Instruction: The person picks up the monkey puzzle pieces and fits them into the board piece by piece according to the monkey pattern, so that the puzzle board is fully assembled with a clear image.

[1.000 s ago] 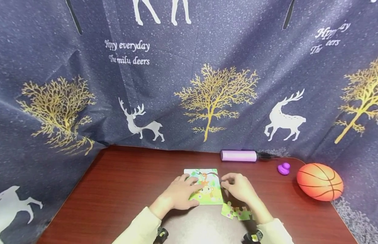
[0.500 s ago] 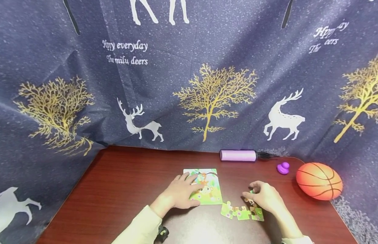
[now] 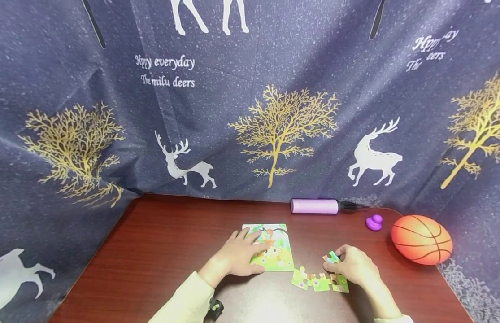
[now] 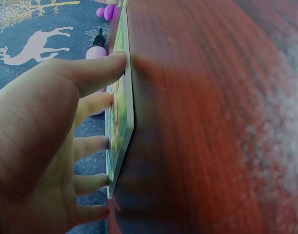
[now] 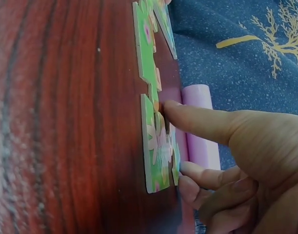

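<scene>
- Well, the left hand [image 3: 240, 254] rests with its fingers spread on the picture board [image 3: 281, 252]; the board looks flat and stiff, so its edges should be good to grab.
- The right hand [image 3: 355, 266] pinches a small puzzle piece [image 3: 332, 257], at 3 o'clock from the board; it is likely light and stiff, maybe a bit slippery on top; hold it by the sides, since thin knobs could bend.
- The puzzle row [image 3: 321, 285] lies at 4 o'clock from the board; a bump could shift it.
</scene>
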Tool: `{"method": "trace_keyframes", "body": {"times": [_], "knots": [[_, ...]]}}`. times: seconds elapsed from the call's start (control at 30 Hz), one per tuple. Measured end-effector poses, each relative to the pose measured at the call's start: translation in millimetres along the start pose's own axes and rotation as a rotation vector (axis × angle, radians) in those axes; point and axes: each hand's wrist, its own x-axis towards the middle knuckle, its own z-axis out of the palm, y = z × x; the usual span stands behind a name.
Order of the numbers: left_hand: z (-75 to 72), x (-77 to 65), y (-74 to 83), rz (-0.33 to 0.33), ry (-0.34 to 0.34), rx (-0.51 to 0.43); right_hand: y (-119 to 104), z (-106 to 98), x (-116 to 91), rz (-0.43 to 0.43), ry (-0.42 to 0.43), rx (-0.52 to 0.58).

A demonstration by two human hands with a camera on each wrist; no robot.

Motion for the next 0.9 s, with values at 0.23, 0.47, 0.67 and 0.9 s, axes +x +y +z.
{"method": "trace_keyframes", "body": {"times": [0.23,0.47,0.67,0.9], "knots": [[0.6,-0.8,0.8,-0.007,-0.003,-0.010,-0.2,1.3,0.5,0.001,-0.022,0.031],[0.4,-3.2,1.5,-0.012,-0.017,-0.018,2.1,3.9,-0.2,0.007,-0.020,0.055],[0.1,-1.6,1.0,-0.019,-0.018,-0.009,6.8,3.6,1.6,-0.025,-0.011,0.073],[0.4,0.6,0.0,-0.015,-0.014,0.001,7.4,1.4,-0.4,-0.055,0.004,0.136]]}}
